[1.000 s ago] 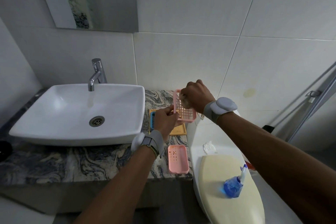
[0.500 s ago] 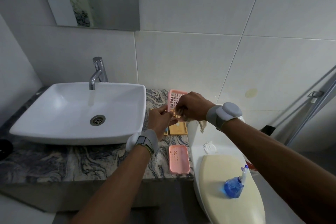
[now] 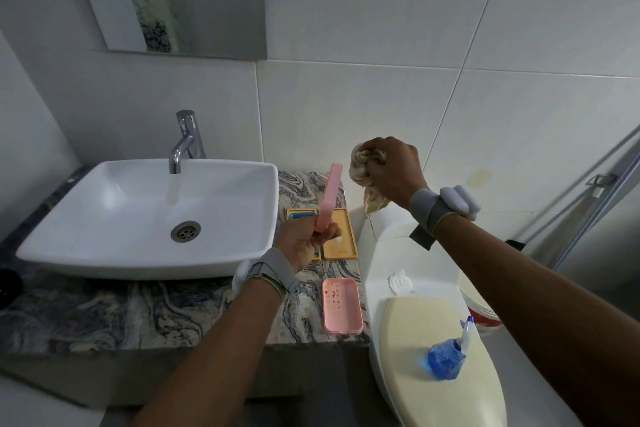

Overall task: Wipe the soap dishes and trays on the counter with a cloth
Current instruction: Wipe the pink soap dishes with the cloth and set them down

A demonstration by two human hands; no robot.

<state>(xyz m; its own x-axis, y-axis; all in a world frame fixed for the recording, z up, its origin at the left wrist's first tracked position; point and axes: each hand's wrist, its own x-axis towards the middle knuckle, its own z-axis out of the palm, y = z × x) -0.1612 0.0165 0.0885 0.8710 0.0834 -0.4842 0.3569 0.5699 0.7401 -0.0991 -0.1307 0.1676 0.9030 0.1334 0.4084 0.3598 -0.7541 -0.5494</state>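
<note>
Our left hand [image 3: 304,243] pinches the bottom end of a pink grid tray [image 3: 329,196] between the thumb and fingers. The tray stands up on its edge in the air, above the bench [image 3: 145,308], so we see only its thin side. Our right hand [image 3: 391,166] is closed in a tight fist around a crumpled pale cloth [image 3: 363,166]. A bit of the cloth hangs down under the fist. The fist is up high, to the right of the tray, and the cloth and the tray are apart.

On the bench, just under the pink tray, lies a flat yellow tray [image 3: 341,236]. There is a small white blob on it. Beside it, mostly hidden by our left hand, we see a bit of another yellow tray [image 3: 299,211] with something blue on it. Nearer to us, by the front edge of the bench, lies a pink soap dish [image 3: 341,305] with dark spots inside.

A white sink [image 3: 138,208] with a tap [image 3: 185,142] sits on the left part of the bench. To the right of the bench stands a toilet [image 3: 415,340] with its lid down. A blue spray bottle [image 3: 446,355] lies on the lid.
</note>
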